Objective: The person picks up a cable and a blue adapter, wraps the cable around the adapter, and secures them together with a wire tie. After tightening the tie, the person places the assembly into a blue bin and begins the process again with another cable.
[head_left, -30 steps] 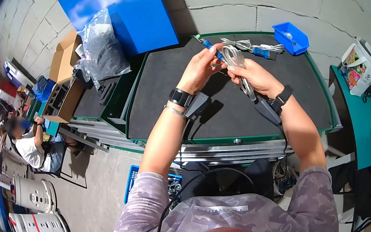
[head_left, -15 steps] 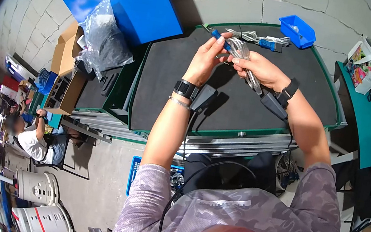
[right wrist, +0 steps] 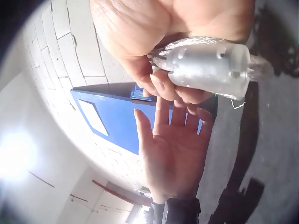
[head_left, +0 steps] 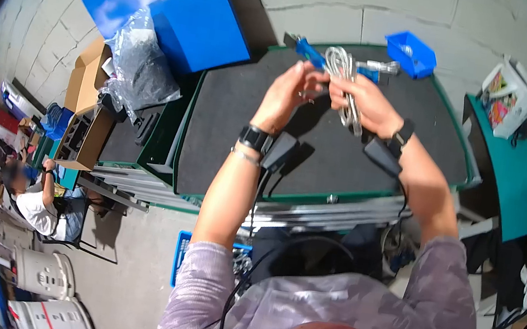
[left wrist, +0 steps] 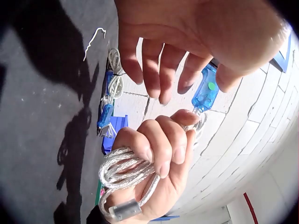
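Observation:
My right hand [head_left: 369,105] grips a looped bundle of silvery braided cable [left wrist: 124,168], its fingers curled round the coils. A translucent blue connector [left wrist: 205,88] with a green dot sticks out past the index finger. On the cable sits a clear cylindrical sleeve [right wrist: 210,67], close under the right palm. My left hand [right wrist: 175,149] holds nothing; its fingers are spread and relaxed, with the thumb near the blue connector in the left wrist view. Behind the hands, other silvery cables with blue connectors [left wrist: 106,114] lie on the dark tabletop [head_left: 233,139].
A blue bin [head_left: 411,54] stands at the table's back right corner. A thin white tie [left wrist: 93,43] lies on the tabletop. To the left are a clear plastic bag [head_left: 145,65] and an open cardboard box [head_left: 88,80]. Other people sit at both sides.
My left hand has let go of the blue connector, and its fingers have drawn back slightly. The right hand still holds the cable, with the loops now turned more upright.

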Available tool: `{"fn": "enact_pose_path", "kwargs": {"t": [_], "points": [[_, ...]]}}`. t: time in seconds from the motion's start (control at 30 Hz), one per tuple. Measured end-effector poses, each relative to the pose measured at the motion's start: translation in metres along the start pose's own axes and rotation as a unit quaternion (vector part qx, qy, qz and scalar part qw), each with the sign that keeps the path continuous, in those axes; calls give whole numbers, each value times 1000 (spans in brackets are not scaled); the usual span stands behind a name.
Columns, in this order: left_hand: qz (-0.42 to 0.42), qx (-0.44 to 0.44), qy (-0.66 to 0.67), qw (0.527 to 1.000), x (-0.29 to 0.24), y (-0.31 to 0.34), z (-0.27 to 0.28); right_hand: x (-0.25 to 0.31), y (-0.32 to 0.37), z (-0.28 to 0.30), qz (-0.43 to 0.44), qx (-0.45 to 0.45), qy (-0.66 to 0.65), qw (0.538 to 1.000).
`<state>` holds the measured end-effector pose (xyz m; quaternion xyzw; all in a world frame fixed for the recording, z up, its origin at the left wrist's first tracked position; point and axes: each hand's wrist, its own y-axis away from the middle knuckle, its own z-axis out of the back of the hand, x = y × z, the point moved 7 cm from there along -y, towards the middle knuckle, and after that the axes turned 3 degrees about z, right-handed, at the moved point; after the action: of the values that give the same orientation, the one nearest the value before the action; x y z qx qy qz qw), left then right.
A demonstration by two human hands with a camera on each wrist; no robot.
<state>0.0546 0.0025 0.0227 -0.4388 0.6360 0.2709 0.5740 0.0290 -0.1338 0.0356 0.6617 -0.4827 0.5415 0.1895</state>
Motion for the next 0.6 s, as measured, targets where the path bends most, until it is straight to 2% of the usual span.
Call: {"fn": "enact_pose_path", "kwargs": {"t": [0.03,0.1,0.13,0.17,0.3,0.37,0.5,0.53,0.6], "points": [[-7,13,2,1000,-3,-6,-2,-2,-1,2,-19,-23,-26,999],[3,-29,4,1000,-1,-8,0,1,-3,-3,-2,5,-2,1000],[-12,-16,1,1000,3,-9,1,-6,0,2,-14,-31,-16,999],[-26,-3,-4,1000,3,-9,-1,-9,-4,-2,-7,27,-29,999],[-32,-35,13,999,1,-8,0,-13,-3,-3,-40,9,-49,998],[-55,-6,15,998,-1,-8,-4,-18,-1,-3,-44,13,-60,997],[-70,-39,-62,995,-5,-10,-1,-21,-4,-7,-64,35,-71,995],[-57,-71,-33,995,-2,-12,0,-21,-10,-7,-66,48,-69,994],[-69,-59,-34,995,0,-12,2,-22,-2,-5,-57,15,-42,997]]}}
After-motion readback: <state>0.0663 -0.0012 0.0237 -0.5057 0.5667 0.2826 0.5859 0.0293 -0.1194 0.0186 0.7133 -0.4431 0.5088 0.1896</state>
